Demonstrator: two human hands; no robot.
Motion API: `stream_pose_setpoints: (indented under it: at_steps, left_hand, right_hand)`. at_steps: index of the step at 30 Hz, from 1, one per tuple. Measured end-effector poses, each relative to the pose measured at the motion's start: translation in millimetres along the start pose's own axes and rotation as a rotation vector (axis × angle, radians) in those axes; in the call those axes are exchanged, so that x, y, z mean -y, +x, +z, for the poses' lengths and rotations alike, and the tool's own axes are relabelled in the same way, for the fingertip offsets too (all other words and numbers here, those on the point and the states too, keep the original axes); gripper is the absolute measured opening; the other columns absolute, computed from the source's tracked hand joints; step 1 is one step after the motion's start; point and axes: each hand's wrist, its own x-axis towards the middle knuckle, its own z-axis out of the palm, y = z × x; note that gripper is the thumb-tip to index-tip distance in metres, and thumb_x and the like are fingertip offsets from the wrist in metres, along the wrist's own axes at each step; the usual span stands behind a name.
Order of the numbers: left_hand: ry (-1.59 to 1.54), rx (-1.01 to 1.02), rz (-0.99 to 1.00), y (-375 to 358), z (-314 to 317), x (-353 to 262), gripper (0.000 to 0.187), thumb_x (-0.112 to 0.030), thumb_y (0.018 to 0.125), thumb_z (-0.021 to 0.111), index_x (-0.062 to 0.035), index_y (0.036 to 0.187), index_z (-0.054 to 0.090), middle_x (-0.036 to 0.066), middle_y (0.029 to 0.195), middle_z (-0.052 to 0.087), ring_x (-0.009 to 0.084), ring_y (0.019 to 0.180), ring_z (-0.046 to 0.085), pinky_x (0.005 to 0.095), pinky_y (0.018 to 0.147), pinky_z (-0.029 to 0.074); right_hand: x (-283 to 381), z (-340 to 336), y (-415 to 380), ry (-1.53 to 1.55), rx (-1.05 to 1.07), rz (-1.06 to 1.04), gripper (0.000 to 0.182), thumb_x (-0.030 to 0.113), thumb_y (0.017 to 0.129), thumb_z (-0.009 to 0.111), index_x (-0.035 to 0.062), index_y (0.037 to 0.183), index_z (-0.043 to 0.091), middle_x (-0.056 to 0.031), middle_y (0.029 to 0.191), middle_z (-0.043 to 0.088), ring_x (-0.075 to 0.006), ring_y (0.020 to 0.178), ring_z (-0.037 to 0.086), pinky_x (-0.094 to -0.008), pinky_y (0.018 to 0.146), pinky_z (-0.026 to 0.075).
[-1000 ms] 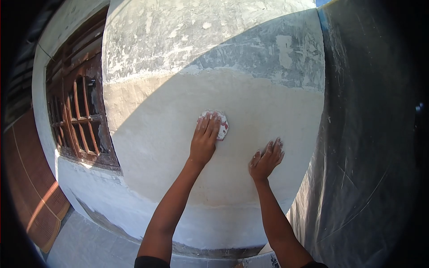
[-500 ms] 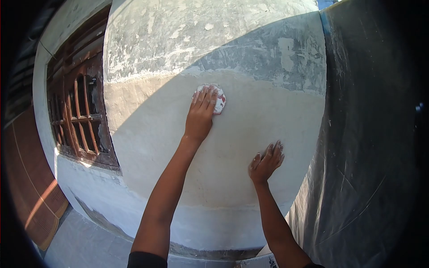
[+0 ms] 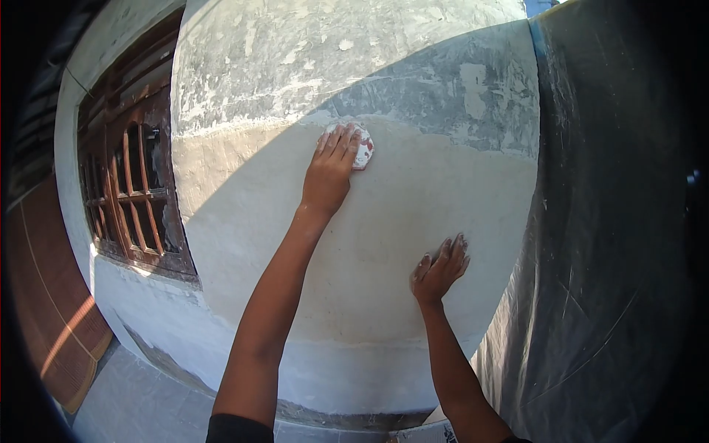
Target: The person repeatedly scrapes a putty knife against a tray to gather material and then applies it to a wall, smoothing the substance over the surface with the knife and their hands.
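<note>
My left hand presses a flat, roundish pad, white with red patches, against the wall. Its fingers lie over the left part of the pad, hiding that side. The pad sits just under the ragged edge where smooth beige plaster meets a rough grey patchy band. Lower and to the right, my right hand rests on the smooth plaster. Its fingers are spread and dusted with white, and nothing shows in its grasp.
At the left is a brown wooden window with barred panes. A dark plastic sheet hangs along the right edge of the wall. Below left lie a brown mat and a grey floor. A slanting shadow crosses the wall.
My left hand and the pad have slid a short way up the wall. My right hand has stayed in the same spot.
</note>
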Motion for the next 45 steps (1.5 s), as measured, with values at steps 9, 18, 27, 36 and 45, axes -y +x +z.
stream_pose_setpoints:
  at_steps: [9, 18, 27, 36, 45]
  left_hand:
    - [-0.174, 0.177, 0.050, -130.5, -7.9, -52.7, 0.063, 0.012, 0.079, 0.054, 0.0009, 0.141, 0.052, 0.019, 0.151, 0.048, 0.0352, 0.144, 0.042, 0.0517, 0.118, 0.036]
    - [0.108, -0.072, -0.118, -29.6, -36.3, 41.8, 0.062, 0.013, 0.080, 0.053, -0.0008, 0.141, 0.053, 0.016, 0.149, 0.051, 0.0326, 0.143, 0.043, 0.0490, 0.121, 0.031]
    - [-0.058, 0.113, 0.005, -147.1, -23.1, -21.7, 0.055, 0.011, 0.080, 0.055, 0.0002, 0.133, 0.061, 0.017, 0.143, 0.057, 0.0331, 0.139, 0.049, 0.0495, 0.117, 0.038]
    - [0.032, -0.071, -0.017, -11.2, -9.4, 15.1, 0.062, 0.013, 0.077, 0.054, -0.0015, 0.137, 0.057, 0.015, 0.144, 0.056, 0.0325, 0.139, 0.048, 0.0486, 0.117, 0.037]
    - [-0.215, 0.102, 0.091, -125.1, -9.1, -59.6, 0.060, 0.014, 0.074, 0.056, -0.0024, 0.132, 0.061, 0.016, 0.140, 0.059, 0.0336, 0.134, 0.053, 0.0502, 0.114, 0.043]
  right_hand:
    - [1.1, 2.6, 3.1, 0.011, -0.032, 0.005, 0.060, 0.021, 0.095, 0.050, -0.0032, 0.147, 0.034, -0.0293, 0.158, 0.028, -0.0480, 0.147, 0.026, -0.0676, 0.115, 0.016]
    - [-1.5, 1.4, -0.8, 0.019, 0.007, 0.011, 0.060, 0.020, 0.095, 0.050, -0.0028, 0.147, 0.034, -0.0290, 0.159, 0.028, -0.0480, 0.147, 0.026, -0.0678, 0.116, 0.014]
    - [2.0, 1.2, 0.9, -0.012, -0.029, 0.015, 0.054, 0.024, 0.101, 0.043, -0.0048, 0.146, 0.037, -0.0284, 0.158, 0.030, -0.0453, 0.148, 0.026, -0.0642, 0.117, 0.013]
    - [-0.8, 0.8, -1.6, -0.004, -0.002, -0.004, 0.059, 0.021, 0.096, 0.048, -0.0038, 0.147, 0.034, -0.0297, 0.158, 0.030, -0.0481, 0.147, 0.027, -0.0672, 0.116, 0.014]
    - [-1.3, 2.7, 0.0, -0.008, 0.006, 0.013, 0.059, 0.022, 0.097, 0.048, -0.0038, 0.148, 0.033, -0.0299, 0.159, 0.027, -0.0477, 0.147, 0.026, -0.0681, 0.115, 0.014]
